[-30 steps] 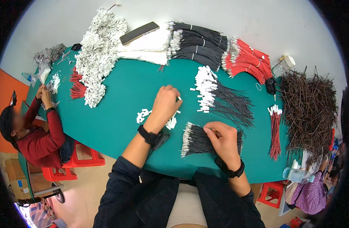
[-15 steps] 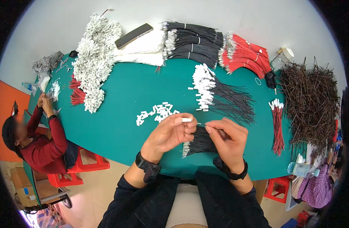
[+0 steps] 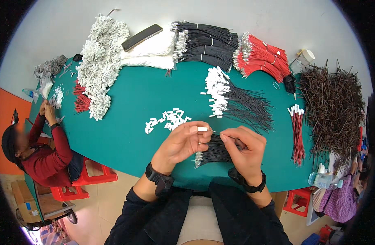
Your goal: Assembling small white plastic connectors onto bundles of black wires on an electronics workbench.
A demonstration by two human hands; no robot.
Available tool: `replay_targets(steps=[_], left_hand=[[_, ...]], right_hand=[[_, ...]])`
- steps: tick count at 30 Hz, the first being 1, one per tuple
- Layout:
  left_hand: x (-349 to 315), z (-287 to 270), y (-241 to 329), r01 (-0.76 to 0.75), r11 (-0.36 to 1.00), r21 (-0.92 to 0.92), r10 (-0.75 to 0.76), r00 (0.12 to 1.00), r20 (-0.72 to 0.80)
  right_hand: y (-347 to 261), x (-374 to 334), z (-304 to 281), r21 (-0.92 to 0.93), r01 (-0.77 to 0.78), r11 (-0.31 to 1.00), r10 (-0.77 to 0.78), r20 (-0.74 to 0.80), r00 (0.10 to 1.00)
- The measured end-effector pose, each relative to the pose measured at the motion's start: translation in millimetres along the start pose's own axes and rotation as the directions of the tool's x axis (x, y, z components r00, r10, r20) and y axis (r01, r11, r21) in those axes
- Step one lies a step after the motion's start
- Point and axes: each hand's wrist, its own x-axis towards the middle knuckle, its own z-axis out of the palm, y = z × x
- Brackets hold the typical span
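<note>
White connector point(image 3: 202, 129) sits pinched in the left hand point(image 3: 181, 143) at lower centre; the right hand point(image 3: 244, 148) pinches a thin wire point(image 3: 217, 132) pointed at it, fingers curled over a black wire bundle point(image 3: 214, 152) that they partly hide. Just above lie loose white connectors point(image 3: 168, 119) on the green table point(image 3: 134, 106). Farther up, a dark flat phone point(image 3: 141, 37) rests on white bundles point(image 3: 152, 51).

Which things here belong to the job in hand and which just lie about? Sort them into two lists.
In use:
left hand pinching a white connector
right hand holding a black wire
black wire bundle
loose white connectors

Lying about:
red wire bundles
brown wire heap
phone
water bottle
</note>
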Motion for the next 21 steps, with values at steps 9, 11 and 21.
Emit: replay_targets(steps=[9,11,21], left_hand=[[-0.3,-0.8,-0.8,-0.004,1.0,0.028,0.004,1.0,-0.017],[-0.8,0.2,0.0,-0.008,1.0,0.03,0.008,1.0,-0.015],[-1.8,-2.1,-3.0,-0.027,1.0,0.015,0.028,0.999,-0.031]], right_hand=[[2.0,0.7,0.8,-0.004,0.017,1.0,-0.017,0.0,1.0],[0.4,1.8,1.1,0.011,0.032,0.999,-0.032,0.001,0.999],[-0.4,0.9,0.4,0.002,-0.003,1.0,0.003,0.026,1.0]])
